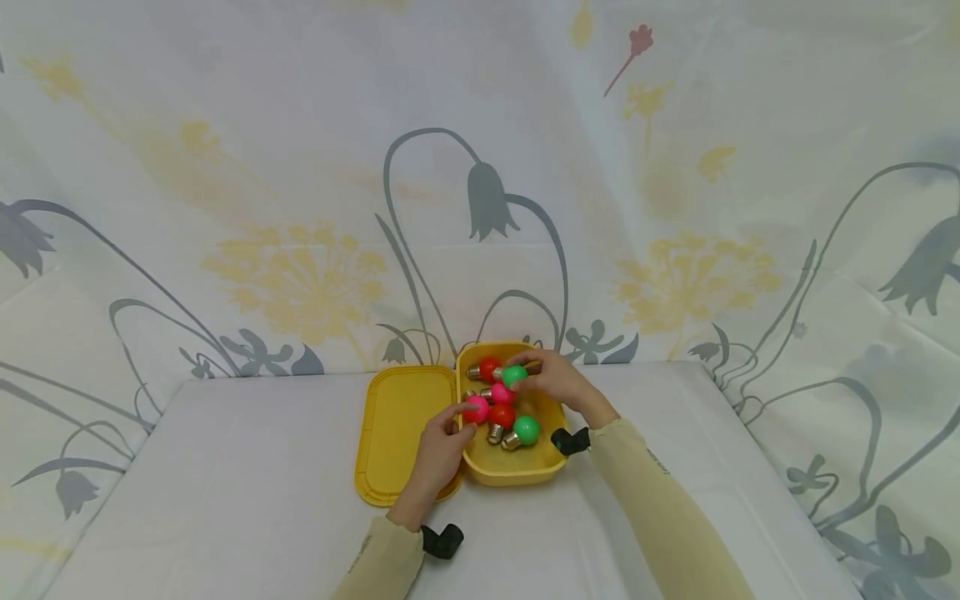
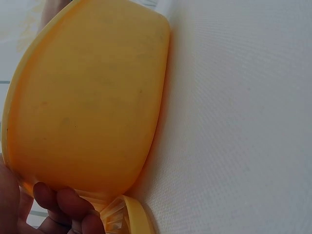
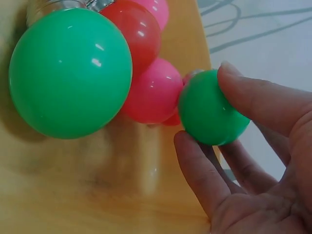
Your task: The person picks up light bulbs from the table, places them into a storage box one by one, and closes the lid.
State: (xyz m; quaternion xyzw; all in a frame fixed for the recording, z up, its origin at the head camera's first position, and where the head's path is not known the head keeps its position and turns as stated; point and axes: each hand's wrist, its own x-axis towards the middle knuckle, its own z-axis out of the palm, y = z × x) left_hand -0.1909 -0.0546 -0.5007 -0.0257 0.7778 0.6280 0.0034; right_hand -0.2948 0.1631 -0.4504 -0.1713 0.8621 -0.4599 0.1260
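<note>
A yellow plastic box (image 1: 516,478) holds several round coloured light bulbs with screw bases. My right hand (image 1: 552,379) pinches a green light bulb (image 3: 209,109) by its globe between thumb and fingers, over the box's far right part. At the left rim, my left hand (image 1: 442,446) has thumb and index finger around a pink light bulb (image 1: 476,409); its other fingers (image 2: 73,202) curl outside the box wall. Between the hands lie a red bulb (image 1: 502,415), another pink bulb (image 1: 503,393) and a second green bulb (image 1: 527,430). Another red bulb (image 1: 489,368) lies at the far end.
Flat on the white-covered table (image 1: 255,483), a yellow lid (image 1: 401,425) lies against the box's left side, partly under my left forearm. A patterned cloth backdrop (image 1: 480,275) rises behind the table.
</note>
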